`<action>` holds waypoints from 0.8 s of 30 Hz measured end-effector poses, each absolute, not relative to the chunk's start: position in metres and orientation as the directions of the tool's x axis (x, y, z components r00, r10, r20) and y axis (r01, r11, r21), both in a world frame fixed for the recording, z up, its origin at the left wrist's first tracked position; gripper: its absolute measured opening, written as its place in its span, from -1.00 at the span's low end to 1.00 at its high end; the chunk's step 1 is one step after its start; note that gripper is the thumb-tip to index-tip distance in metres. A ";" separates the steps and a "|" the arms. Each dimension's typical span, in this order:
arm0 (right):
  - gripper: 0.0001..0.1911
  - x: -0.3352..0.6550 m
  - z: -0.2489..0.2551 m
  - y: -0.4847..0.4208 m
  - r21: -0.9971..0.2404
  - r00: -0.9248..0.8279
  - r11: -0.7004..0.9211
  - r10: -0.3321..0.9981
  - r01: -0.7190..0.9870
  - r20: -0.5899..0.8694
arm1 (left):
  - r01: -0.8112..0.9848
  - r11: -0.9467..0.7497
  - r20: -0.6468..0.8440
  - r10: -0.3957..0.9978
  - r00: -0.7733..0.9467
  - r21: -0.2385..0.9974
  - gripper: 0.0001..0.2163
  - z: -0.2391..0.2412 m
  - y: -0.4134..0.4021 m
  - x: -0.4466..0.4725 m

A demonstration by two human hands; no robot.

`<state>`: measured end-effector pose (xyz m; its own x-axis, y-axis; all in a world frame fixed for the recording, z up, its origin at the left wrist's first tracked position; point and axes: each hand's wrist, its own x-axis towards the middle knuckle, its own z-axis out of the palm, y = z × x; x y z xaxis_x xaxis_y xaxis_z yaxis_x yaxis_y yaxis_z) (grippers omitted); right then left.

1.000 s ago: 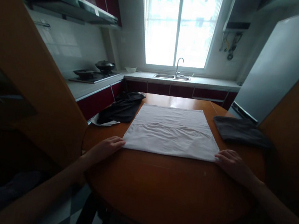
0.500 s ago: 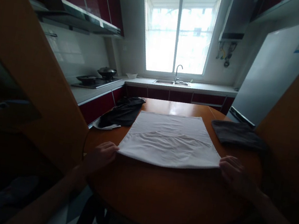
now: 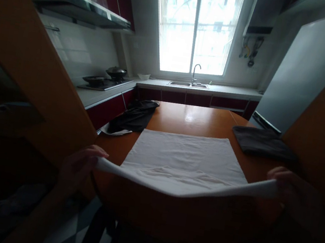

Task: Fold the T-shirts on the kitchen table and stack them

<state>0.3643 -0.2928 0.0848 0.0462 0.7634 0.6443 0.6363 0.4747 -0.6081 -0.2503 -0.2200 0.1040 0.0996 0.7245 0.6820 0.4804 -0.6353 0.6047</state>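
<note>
The left hand [image 3: 76, 167] is closed on the near left corner of a white cloth [image 3: 183, 155], pinching the edge between fingers and thumb. The right hand [image 3: 289, 187] grips the near right corner in the same way. It sits in deep shadow, so its fingers are hard to make out. Both hands are held out wide of the tabletop [image 3: 200, 119], one beyond each side of its rounded near edge.

Between the hands the near edge of the cloth hangs clear of the wood and sags in a shallow curve at the middle. The far part of the cloth lies flat on the tabletop, with a few soft creases across its near half.

A black garment [image 3: 134, 118] lies crumpled at the tabletop's far left edge, apart from the white cloth. A folded grey cloth [image 3: 262, 142] rests at the far right, also apart from it.

Beyond the tabletop, a counter runs under a bright window [image 3: 197, 28], with a sink [image 3: 188, 84] and a tap [image 3: 195, 71]. A stove [image 3: 101, 82] with a pan [image 3: 115, 72] stands to the left, and a pale fridge [image 3: 302, 74] to the right.
</note>
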 end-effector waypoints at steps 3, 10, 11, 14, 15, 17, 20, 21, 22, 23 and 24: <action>-0.81 0.365 0.102 -0.265 -0.605 0.108 0.400 0.768 0.688 0.631 | 0.485 -0.562 0.650 0.760 -0.017 0.670 -0.79 0.111 -0.193 -0.251; -0.65 0.361 0.112 -0.168 -0.690 0.265 0.244 0.796 0.682 0.544 | 0.488 -0.388 0.512 0.847 -0.146 0.782 -0.60 0.120 -0.104 -0.222; -0.64 0.360 0.109 -0.154 -0.704 0.275 0.230 0.805 0.672 0.526 | 0.471 -0.377 0.486 0.864 -0.130 0.797 -0.57 0.118 -0.090 -0.216; -0.67 0.356 0.093 -0.115 -0.741 0.289 0.179 0.842 0.647 0.456 | 0.459 -0.340 0.408 0.911 -0.056 0.821 -0.49 0.102 -0.048 -0.202; -0.69 0.354 0.085 -0.104 -0.744 0.283 0.166 0.854 0.647 0.436 | 0.473 -0.319 0.379 0.925 -0.034 0.821 -0.48 0.094 -0.035 -0.198; -0.72 0.352 0.068 -0.085 -0.745 0.267 0.141 0.877 0.651 0.399 | 0.510 -0.279 0.324 0.946 0.000 0.813 -0.46 0.076 -0.013 -0.193; -0.72 0.353 0.045 -0.067 -0.763 0.265 0.100 0.902 0.639 0.341 | 0.559 -0.241 0.280 0.960 0.017 0.793 -0.47 0.053 0.011 -0.193; -0.71 0.356 0.040 -0.063 -0.769 0.268 0.092 0.905 0.633 0.329 | 0.569 -0.235 0.274 0.962 0.019 0.788 -0.47 0.048 0.017 -0.196; -0.70 0.359 0.037 -0.060 -0.772 0.271 0.090 0.905 0.630 0.327 | 0.576 -0.231 0.268 0.963 0.021 0.784 -0.48 0.046 0.022 -0.198; -0.69 0.362 0.035 -0.057 -0.769 0.271 0.095 0.903 0.632 0.334 | 0.578 -0.230 0.266 0.964 0.024 0.783 -0.48 0.045 0.026 -0.201; -0.68 0.366 0.035 -0.054 -0.762 0.267 0.104 0.899 0.639 0.347 | 0.579 -0.233 0.267 0.963 0.027 0.781 -0.49 0.046 0.031 -0.204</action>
